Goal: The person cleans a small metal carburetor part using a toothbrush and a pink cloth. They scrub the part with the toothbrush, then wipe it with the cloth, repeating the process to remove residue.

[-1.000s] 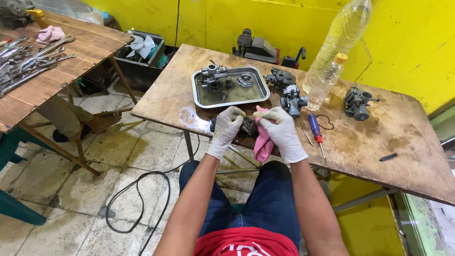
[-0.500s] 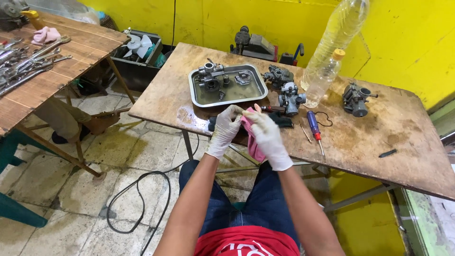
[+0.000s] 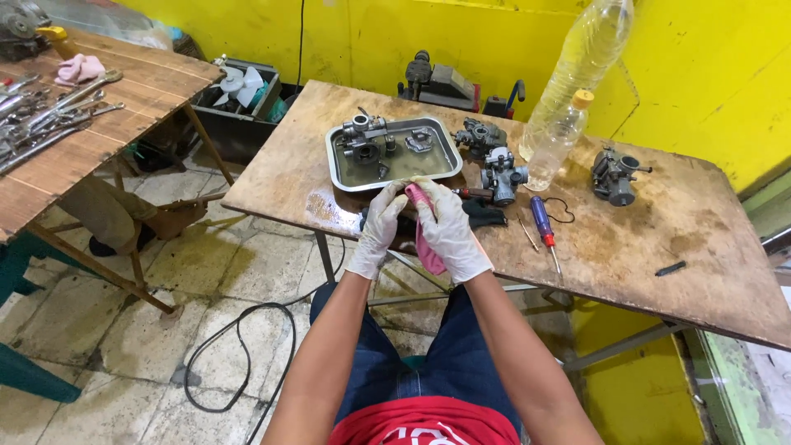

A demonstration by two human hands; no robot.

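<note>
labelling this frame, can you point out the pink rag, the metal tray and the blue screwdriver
pink rag (image 3: 426, 247), head view, on the fold hanging below the gloved hands
metal tray (image 3: 333, 169), head view, on its left rim
blue screwdriver (image 3: 540, 218), head view, on the blue handle

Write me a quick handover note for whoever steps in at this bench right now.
Left hand: gloved, fingers closed on a small dark part, mostly hidden.
Right hand: gloved, holding the pink rag against that part, at the table's near edge.
Metal tray: shallow liquid and several carburetor pieces inside.
Beside it: three carburetors; nearest one right of the tray.
Blue-handled screwdriver: lying untouched.
Done: cannot tell. Left: the part is not back in the tray.
</note>
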